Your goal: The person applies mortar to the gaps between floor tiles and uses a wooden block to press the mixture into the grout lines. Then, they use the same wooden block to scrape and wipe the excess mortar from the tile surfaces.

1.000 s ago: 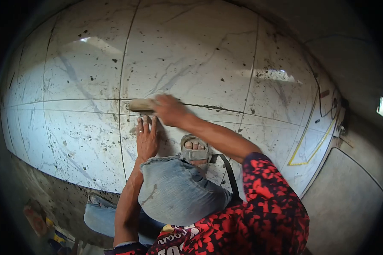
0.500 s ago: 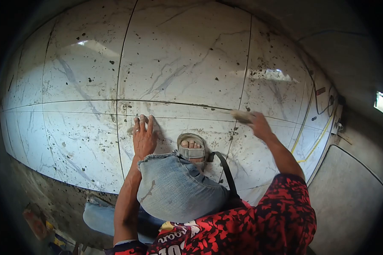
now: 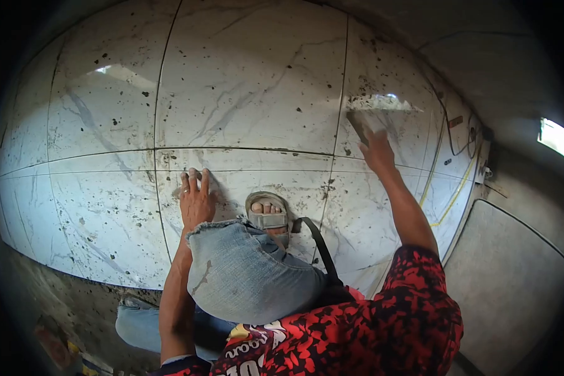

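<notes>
White marbled floor tiles (image 3: 250, 81) with dark joints and specks of dirt spread out in front of me. My left hand (image 3: 197, 200) rests on a tile left of my sandalled foot (image 3: 269, 213), its fingertips spread near a thin line below the long joint. A ring shows on one finger. My right hand (image 3: 378, 150) is closed on a flat scraper-like tool (image 3: 358, 127), slightly blurred, whose far end lies by the upright joint between two tiles on the right. What exactly the tool is cannot be made out.
A yellow strap or cord (image 3: 448, 203) and a dark cable (image 3: 447, 119) lie on the tiles at the right. Beyond them leans or lies a grey panel (image 3: 501, 269). Rough ground (image 3: 75, 282) borders the tiles at lower left, with some blurred objects.
My right hand has moved forward with the tool, from the long joint to the tile beyond, and the tool has turned. The whole view has shifted slightly; my left hand stays on the same tile.
</notes>
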Motion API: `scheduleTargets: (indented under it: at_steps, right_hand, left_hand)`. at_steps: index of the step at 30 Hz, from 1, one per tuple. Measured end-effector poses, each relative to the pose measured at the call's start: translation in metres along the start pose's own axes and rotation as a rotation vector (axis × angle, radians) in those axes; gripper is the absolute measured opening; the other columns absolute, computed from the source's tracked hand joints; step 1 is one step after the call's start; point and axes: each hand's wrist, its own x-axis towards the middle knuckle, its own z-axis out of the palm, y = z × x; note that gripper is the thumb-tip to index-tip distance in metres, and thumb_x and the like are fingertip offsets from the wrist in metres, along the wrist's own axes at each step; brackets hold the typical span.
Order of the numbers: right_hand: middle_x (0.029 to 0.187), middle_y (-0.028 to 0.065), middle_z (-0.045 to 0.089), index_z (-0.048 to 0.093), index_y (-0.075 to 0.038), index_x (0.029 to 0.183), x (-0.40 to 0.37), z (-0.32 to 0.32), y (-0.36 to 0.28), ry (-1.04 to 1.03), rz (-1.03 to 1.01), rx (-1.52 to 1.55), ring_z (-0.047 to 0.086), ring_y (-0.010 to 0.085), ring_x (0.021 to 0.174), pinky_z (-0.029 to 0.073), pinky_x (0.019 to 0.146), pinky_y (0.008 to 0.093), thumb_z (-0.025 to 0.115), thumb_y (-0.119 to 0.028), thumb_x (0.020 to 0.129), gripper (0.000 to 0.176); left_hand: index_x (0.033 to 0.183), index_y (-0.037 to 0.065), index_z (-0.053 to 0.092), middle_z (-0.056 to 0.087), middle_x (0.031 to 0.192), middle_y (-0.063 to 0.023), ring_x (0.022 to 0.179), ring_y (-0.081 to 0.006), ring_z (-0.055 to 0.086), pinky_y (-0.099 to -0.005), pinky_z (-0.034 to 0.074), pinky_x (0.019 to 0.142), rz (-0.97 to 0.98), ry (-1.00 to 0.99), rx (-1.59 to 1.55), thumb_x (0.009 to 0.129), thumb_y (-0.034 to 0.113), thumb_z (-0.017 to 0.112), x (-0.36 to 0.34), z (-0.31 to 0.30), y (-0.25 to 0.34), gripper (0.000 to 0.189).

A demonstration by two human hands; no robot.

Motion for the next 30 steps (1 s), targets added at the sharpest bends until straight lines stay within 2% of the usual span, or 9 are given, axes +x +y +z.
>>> scheduleTargets:
  at_steps: [4, 6, 7, 12, 15, 20, 23, 27, 30]
  right_hand:
    - [0.129, 0.0292, 0.039, 0.042, -0.016, 0.134, -0.039, 0.008, 0.004, -0.282, -0.078, -0.263, 0.052, 0.0422, 0.108, 0.045, 0.09, 0.0486, 0.06, -0.022, 0.083, 0.054]
    - [0.126, 0.0276, 0.042, 0.045, -0.01, 0.13, -0.063, -0.024, 0.009, -0.946, -0.258, -0.409, 0.052, 0.0427, 0.106, 0.045, 0.088, 0.0467, 0.06, -0.024, 0.083, 0.052]
    - [0.126, 0.0276, 0.042, 0.045, -0.01, 0.13, -0.077, -0.031, 0.002, -0.945, -0.251, -0.41, 0.052, 0.0427, 0.106, 0.045, 0.088, 0.0467, 0.06, -0.024, 0.083, 0.052]
    - [0.114, 0.0275, 0.05, 0.047, 0.001, 0.123, -0.074, 0.049, 0.005, 0.048, 0.0, 0.296, 0.051, 0.0396, 0.106, 0.041, 0.091, 0.0422, 0.063, -0.029, 0.082, 0.053]
    - [0.108, 0.0228, 0.052, 0.05, 0.003, 0.114, -0.071, 0.13, -0.03, 0.316, 0.06, 0.466, 0.051, 0.0378, 0.1, 0.041, 0.087, 0.042, 0.064, -0.027, 0.083, 0.045]
    - [0.116, 0.0199, 0.048, 0.051, 0.0, 0.121, -0.071, 0.107, -0.199, 0.062, -0.487, 0.49, 0.047, 0.0365, 0.107, 0.038, 0.094, 0.0433, 0.066, -0.014, 0.077, 0.048]
    - [0.115, 0.0196, 0.048, 0.05, -0.001, 0.12, -0.064, 0.086, -0.205, -0.018, -0.739, 0.631, 0.047, 0.0356, 0.108, 0.038, 0.095, 0.0435, 0.066, -0.013, 0.075, 0.05]
    - [0.114, 0.0178, 0.048, 0.05, -0.003, 0.116, -0.046, 0.113, -0.099, 0.366, -0.355, 0.405, 0.046, 0.0374, 0.107, 0.038, 0.093, 0.0463, 0.067, -0.009, 0.069, 0.05]
    - [0.117, 0.0177, 0.047, 0.051, -0.01, 0.125, -0.05, 0.087, -0.017, 0.181, -0.376, 0.183, 0.044, 0.0364, 0.11, 0.037, 0.093, 0.0462, 0.069, -0.01, 0.07, 0.058]
  left_hand:
    - [0.138, 0.011, 0.038, 0.032, 0.142, -0.0191, 0.132, -0.042, 0.029, -0.0497, 0.039, 0.097, 0.037, -0.003, -0.085, 0.081, 0.021, 0.065, 0.001, -0.002, -0.008, 0.063]
    - [0.137, 0.011, 0.039, 0.033, 0.142, -0.0194, 0.132, -0.0428, 0.03, -0.0488, 0.04, 0.097, 0.014, -0.036, -0.08, 0.08, 0.02, 0.065, -0.003, -0.008, -0.005, 0.063]
    - [0.137, 0.011, 0.039, 0.033, 0.142, -0.0195, 0.132, -0.0426, 0.03, -0.0487, 0.04, 0.097, 0.017, -0.028, -0.067, 0.08, 0.019, 0.065, -0.002, -0.009, -0.004, 0.063]
    - [0.136, 0.01, 0.04, 0.034, 0.141, -0.0204, 0.131, -0.0433, 0.031, -0.0475, 0.04, 0.097, 0.03, 0.027, -0.085, 0.077, 0.018, 0.067, -0.002, -0.008, -0.007, 0.065]
    - [0.138, 0.015, 0.036, 0.031, 0.143, -0.0167, 0.134, -0.0402, 0.028, -0.0478, 0.041, 0.097, 0.036, 0.0, -0.117, 0.079, 0.02, 0.067, -0.002, -0.01, -0.007, 0.067]
    - [0.138, 0.015, 0.036, 0.031, 0.143, -0.0168, 0.133, -0.0407, 0.028, -0.0467, 0.04, 0.097, 0.045, 0.033, -0.101, 0.078, 0.019, 0.068, -0.002, -0.003, -0.009, 0.068]
    - [0.139, 0.015, 0.036, 0.031, 0.143, -0.0166, 0.133, -0.0409, 0.028, -0.0456, 0.04, 0.099, 0.061, 0.041, -0.124, 0.078, 0.019, 0.069, -0.001, -0.005, -0.012, 0.069]
    - [0.136, 0.01, 0.04, 0.035, 0.14, -0.0223, 0.129, -0.046, 0.033, -0.0448, 0.039, 0.1, 0.09, 0.051, -0.167, 0.074, 0.015, 0.07, -0.004, -0.009, -0.012, 0.068]
    - [0.135, 0.01, 0.04, 0.035, 0.14, -0.0227, 0.129, -0.0468, 0.033, -0.0452, 0.039, 0.1, 0.088, 0.064, -0.197, 0.073, 0.014, 0.071, -0.003, -0.006, -0.013, 0.07]
